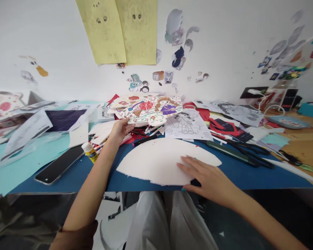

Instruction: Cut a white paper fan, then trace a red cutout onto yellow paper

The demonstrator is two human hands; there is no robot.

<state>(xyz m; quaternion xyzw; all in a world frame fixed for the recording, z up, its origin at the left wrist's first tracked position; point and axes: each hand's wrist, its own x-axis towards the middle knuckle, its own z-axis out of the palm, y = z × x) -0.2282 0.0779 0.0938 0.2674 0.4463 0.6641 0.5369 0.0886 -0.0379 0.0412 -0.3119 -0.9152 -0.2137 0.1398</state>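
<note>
My left hand reaches to the pile at the back of the table. It grips the near left edge of a decorated paper cut-out with its thumb on top. Drawn on that cut-out are a girl in purple, an ice-cream cone and a red character. A blank white fan-shaped sheet lies flat at the table's front. On its right part rests my right hand, fingers spread and holding nothing. Behind the fan-shaped sheet is a line drawing of a figure.
A glue stick and a black phone are left of my left forearm. A dark green cutter and black-handled scissors lie on the right. Paper scraps, markers and red cut-outs crowd the back against the wall.
</note>
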